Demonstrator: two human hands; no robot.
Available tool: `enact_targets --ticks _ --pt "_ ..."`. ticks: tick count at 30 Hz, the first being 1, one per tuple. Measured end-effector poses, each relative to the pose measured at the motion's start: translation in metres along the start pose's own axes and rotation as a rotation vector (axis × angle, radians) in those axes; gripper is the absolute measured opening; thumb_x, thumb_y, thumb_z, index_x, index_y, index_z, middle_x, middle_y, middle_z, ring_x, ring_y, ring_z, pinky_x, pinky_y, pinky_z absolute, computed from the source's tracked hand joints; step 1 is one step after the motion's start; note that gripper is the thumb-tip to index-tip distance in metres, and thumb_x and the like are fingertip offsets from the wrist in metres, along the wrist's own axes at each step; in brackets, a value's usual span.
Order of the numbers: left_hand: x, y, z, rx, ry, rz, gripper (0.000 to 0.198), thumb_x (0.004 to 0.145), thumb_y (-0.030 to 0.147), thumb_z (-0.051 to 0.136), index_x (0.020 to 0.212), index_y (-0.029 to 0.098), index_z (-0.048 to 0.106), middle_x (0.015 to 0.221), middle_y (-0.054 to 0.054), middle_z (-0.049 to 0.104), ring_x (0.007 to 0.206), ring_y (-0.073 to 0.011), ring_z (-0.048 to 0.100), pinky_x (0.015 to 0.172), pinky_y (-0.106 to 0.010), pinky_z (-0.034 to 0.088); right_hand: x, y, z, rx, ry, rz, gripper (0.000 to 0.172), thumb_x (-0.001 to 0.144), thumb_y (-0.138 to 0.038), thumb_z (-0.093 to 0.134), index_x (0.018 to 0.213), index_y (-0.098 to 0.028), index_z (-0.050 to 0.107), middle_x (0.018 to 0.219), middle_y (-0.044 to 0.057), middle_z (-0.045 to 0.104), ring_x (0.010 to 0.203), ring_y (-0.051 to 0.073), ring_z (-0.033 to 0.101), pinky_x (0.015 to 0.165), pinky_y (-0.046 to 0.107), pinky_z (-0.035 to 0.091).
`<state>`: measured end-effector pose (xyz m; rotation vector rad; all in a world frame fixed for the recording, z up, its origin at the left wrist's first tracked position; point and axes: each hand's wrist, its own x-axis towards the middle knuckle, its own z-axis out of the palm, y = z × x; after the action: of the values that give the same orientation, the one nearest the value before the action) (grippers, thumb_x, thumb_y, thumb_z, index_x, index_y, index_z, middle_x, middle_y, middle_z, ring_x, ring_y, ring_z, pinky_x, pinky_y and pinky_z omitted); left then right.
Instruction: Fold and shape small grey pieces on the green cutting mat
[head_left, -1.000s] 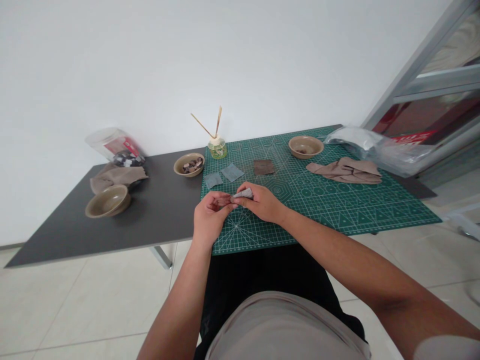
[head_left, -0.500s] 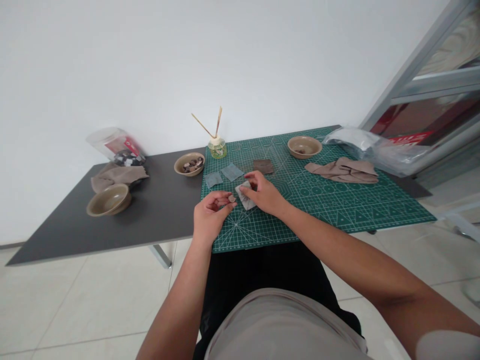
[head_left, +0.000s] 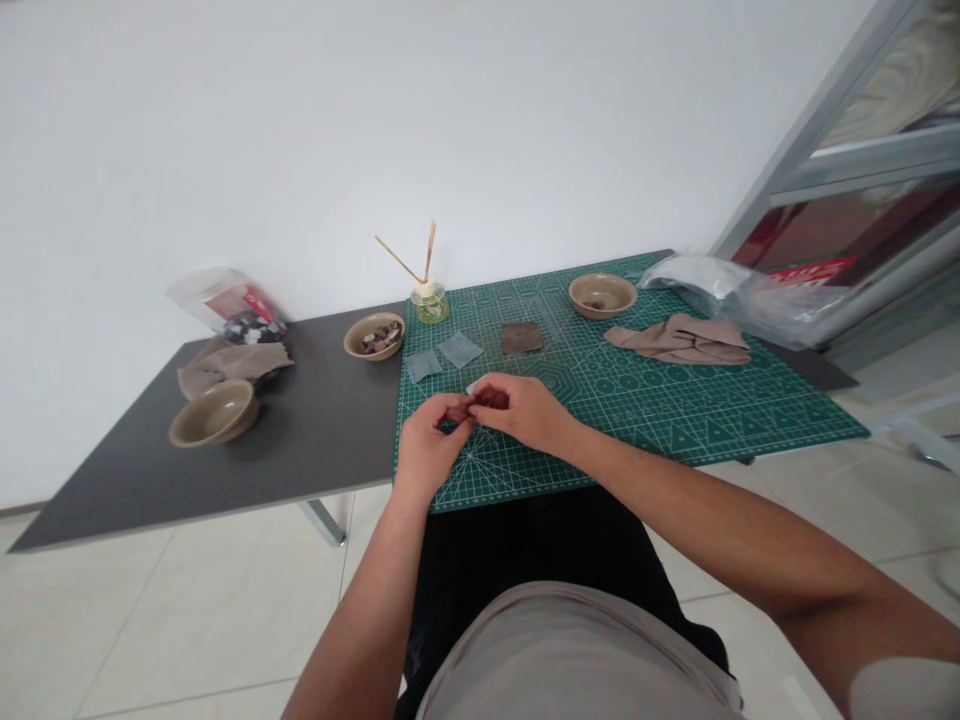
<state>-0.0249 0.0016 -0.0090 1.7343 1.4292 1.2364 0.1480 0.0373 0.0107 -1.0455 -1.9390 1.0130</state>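
Two hands: left hand (head_left: pixel 431 450) and right hand (head_left: pixel 523 412) are together right over the near part of the green cutting mat (head_left: pixel 637 415), basically touching at the fingertips.
Fingers: closed up on both hands, pinching one small reddish-brown piece (head_left: pixel 480 402) between them, not spread open at all.
Held piece: sits right where the hands meet, mostly hidden, so I can't really tell what it is. A corner of pale sheet (head_left: pixel 472 387) pokes out just above the right hand's fingers, but can't tell if it's gripped.
On the mat: two grey-blue sandpaper squares (head_left: pixel 442 357) near the left edge, a dark brown square (head_left: pixel 522 338) further up, a tan bowl (head_left: pixel 602 296) at the back, a crumpled beige cloth (head_left: pixel 677 340) beside it.
Mat's left edge: a bowl of small brown bits (head_left: pixel 374 336) sits just off it on the dark grey counter (head_left: pixel 315 440).
Back of the counter: a glass diffuser jar (head_left: pixel 430 304) with two thin sticks, on the mat's back edge.
Far left: a tan bowl (head_left: pixel 214 413), another cloth (head_left: pixel 229 365), a tipped clear jar (head_left: pixel 225 300).
Far right: a plastic bag (head_left: pixel 720 285).
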Motion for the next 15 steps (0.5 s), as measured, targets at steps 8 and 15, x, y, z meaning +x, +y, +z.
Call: enact_targets --ticks 8,15 --pt "0.003 0.002 0.002 0.311 -0.028 0.108 0.025 0.082 0.027 0.066 0.106 0.023 0.069 0.107 -0.006 0.069 0.098 -0.0222 0.061 0.086 -0.038 0.050 0.012 0.018 -0.037 -0.010 0.169 -0.047 0.016 0.074 -0.018 0.064 0.089 -0.021 0.068 0.092 0.001 0.066 0.079 0.016 0.064 0.078 0.032 0.053" --pt "0.005 0.003 0.009 0.532 -0.159 0.200 0.019 0.089 0.030 0.060 0.100 0.025 0.074 0.116 -0.007 0.068 0.105 -0.0268 0.056 0.093 -0.045 0.047 0.004 0.025 -0.034 -0.108 0.033 -0.053 0.020 0.076 -0.018 0.067 0.096 -0.020 0.067 0.085 0.000 0.068 0.074 0.015 0.064 0.072 0.029 0.052"
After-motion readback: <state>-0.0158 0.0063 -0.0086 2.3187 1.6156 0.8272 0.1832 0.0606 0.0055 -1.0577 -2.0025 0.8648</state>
